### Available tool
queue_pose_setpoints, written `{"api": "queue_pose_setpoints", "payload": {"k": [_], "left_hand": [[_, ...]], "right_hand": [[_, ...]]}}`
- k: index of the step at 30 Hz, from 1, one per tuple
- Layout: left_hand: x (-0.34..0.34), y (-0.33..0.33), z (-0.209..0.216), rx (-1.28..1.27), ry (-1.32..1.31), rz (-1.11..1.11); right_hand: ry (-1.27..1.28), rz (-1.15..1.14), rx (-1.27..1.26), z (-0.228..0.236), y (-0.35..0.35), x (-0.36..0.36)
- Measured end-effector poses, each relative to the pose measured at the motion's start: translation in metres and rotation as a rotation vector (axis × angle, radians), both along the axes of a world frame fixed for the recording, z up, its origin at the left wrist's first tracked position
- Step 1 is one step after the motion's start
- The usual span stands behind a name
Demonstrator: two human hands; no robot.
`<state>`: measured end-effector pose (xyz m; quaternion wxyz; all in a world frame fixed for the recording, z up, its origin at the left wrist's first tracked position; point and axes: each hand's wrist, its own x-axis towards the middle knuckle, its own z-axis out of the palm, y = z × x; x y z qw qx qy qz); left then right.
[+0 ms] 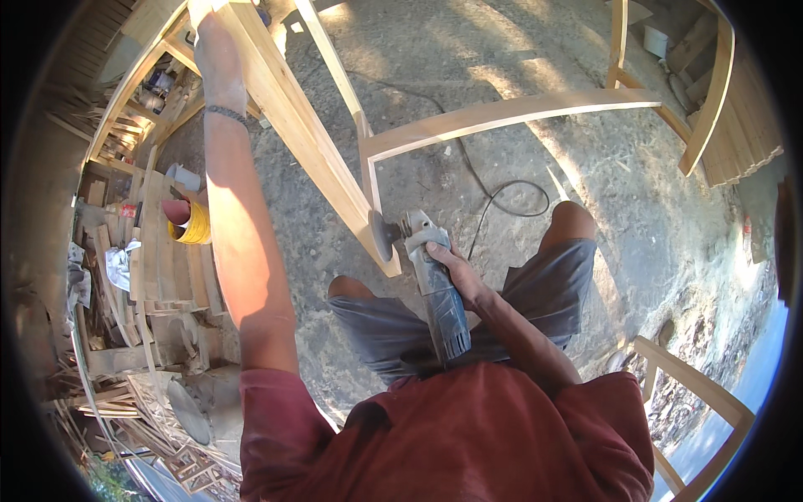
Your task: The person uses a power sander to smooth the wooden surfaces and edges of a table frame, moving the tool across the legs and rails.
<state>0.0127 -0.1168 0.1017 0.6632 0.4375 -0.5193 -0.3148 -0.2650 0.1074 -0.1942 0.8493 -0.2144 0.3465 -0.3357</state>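
Note:
My right hand (pixel 462 274) is wrapped around the body of a blue and grey angle grinder (pixel 442 297). Its round disc (pixel 383 236) lies against the near end of a long pale wooden beam (pixel 305 130). The beam slants from the upper left down to a spot in front of my knees. With my left arm stretched far forward, my left hand (pixel 222 71) grips the beam near its far end, at the top of the head view; the fingertips are partly cut off there.
A wooden frame with a curved rail (pixel 510 109) stands ahead on the concrete floor. A black cord (pixel 493 197) loops across the floor. On the left are a yellow bucket (pixel 194 224) and stacked wood scraps (pixel 125 402). Another curved wooden frame (pixel 698 381) stands at the lower right.

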Motion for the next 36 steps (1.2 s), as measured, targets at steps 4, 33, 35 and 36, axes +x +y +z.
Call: {"api": "queue_pose_setpoints", "payload": {"k": [4, 33, 35, 36], "left_hand": [[-0.002, 0.014, -0.001, 0.012, -0.003, -0.004], [-0.023, 0.082, -0.02, 0.051, 0.203, -0.01], [-0.032, 0.09, -0.02, 0.036, 0.193, -0.019], [-0.034, 0.094, -0.021, 0.021, 0.193, -0.009]], "right_hand": [[-0.049, -0.006, -0.135, 0.049, -0.034, 0.011], [-0.061, -0.022, -0.445, 0.167, -0.083, 0.021], [-0.064, -0.062, -0.488, 0.182, -0.102, 0.027], [-0.073, -0.059, -0.494, 0.189, -0.108, 0.03]]}}
